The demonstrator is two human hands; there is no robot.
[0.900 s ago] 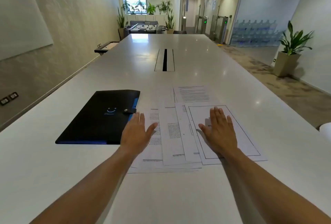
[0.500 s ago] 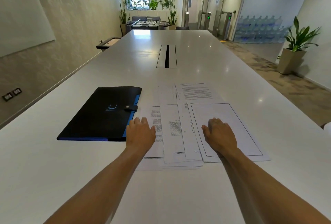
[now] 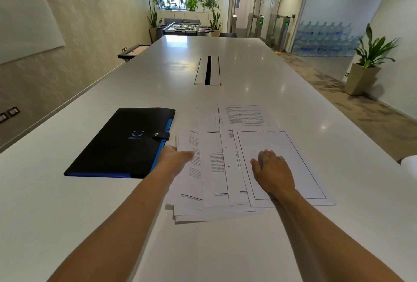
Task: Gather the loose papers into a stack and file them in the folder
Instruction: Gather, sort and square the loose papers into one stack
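Observation:
Several loose white papers (image 3: 214, 168) lie fanned and overlapping on the white table (image 3: 225, 248), in front of me. The rightmost sheet (image 3: 291, 146) carries a black rectangular border. A black folder (image 3: 121, 144) with a blue spine and a snap strap lies closed, just left of the papers. My left hand (image 3: 176, 157) is at the papers' left edge: its thumb lies on top, its fingers are hidden under the slightly raised edge. My right hand (image 3: 270, 171) rests palm down on the bordered sheet with its fingers curled.
A cable slot (image 3: 207, 70) runs along the table's middle, farther back. A potted plant (image 3: 365, 71) stands on the floor at the right. A wall runs close along the table's left side. A white object (image 3: 410, 164) shows at the right edge.
My left hand has slid to the left edge of the papers and taken hold there, lifting it a little. My right hand's fingers went from flat to curled on the bordered sheet.

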